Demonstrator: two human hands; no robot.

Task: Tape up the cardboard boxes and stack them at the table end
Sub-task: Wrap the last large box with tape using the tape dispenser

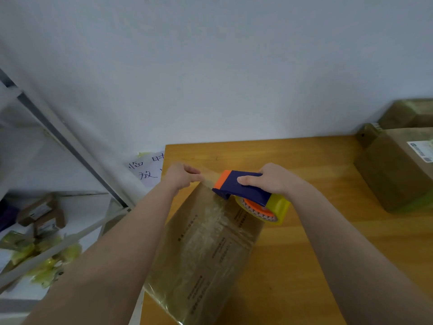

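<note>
The cardboard box [206,249] lies under both forearms on the table [304,254]; at its far edge the left hand [180,175] seems to pinch the tape end [207,176]; just right of it the right hand [269,180] grips the tape dispenser [243,187]; a skewed pull could wrinkle it; taped boxes [398,174] sit farther right.

White wall [210,66]; handwritten paper sign [146,170] low on it; grey metal shelf [70,146] at left holds yellow packets [54,266] and small brown packages [39,212].
</note>
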